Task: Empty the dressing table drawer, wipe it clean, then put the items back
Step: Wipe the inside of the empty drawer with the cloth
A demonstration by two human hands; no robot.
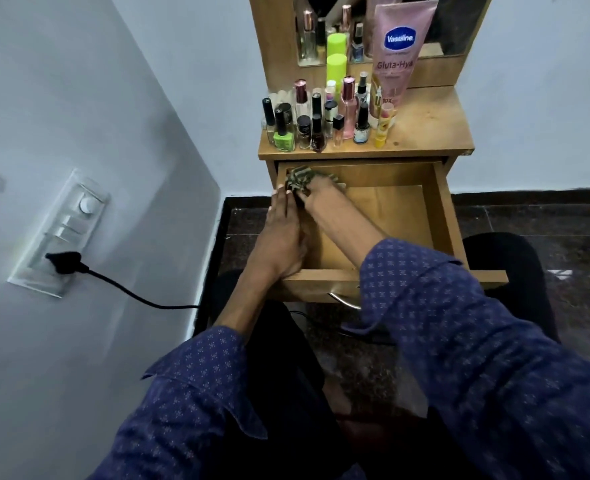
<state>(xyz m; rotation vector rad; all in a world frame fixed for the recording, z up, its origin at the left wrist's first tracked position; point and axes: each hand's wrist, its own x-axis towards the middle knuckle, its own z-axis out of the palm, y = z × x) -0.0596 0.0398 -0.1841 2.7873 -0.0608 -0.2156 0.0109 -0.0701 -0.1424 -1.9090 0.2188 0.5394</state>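
The drawer (440, 216) stands pulled out toward the person, under the dressing table (435, 133) top, and both hands are in at its far left corner. The right hand (316, 192) reaches across from the right, fingers curled down over a crumpled cloth (298, 178), gripping it and pressing it against the drawer floor right where the far wall meets the left wall. The left hand (281, 233) lies along the drawer's left wall, fingers straight and loose, holding nothing, fingertips just beside the cloth and touching the right hand's near edge.

The cloth is bunched into a small wad, patterned in dark green and pale stripes, mostly hidden under the fingers. The drawer is light brown wood, its floor bare and a little glossy across the middle and right; its front panel is nearest the person, with a curved metal handle (343, 299) showing below it.

Up on the tabletop, well apart from the hands, the removed things stand in a cluster at the left: nail polish bottles (284, 131), one bright green, small perfume bottles (348, 105), and a tall pink Vaseline tube (395, 53) leaning against the mirror (456, 26). Both forearms wear blue patterned sleeves (459, 334). On the left wall, a switch panel (61, 230) has a black plug (63, 263) in it.
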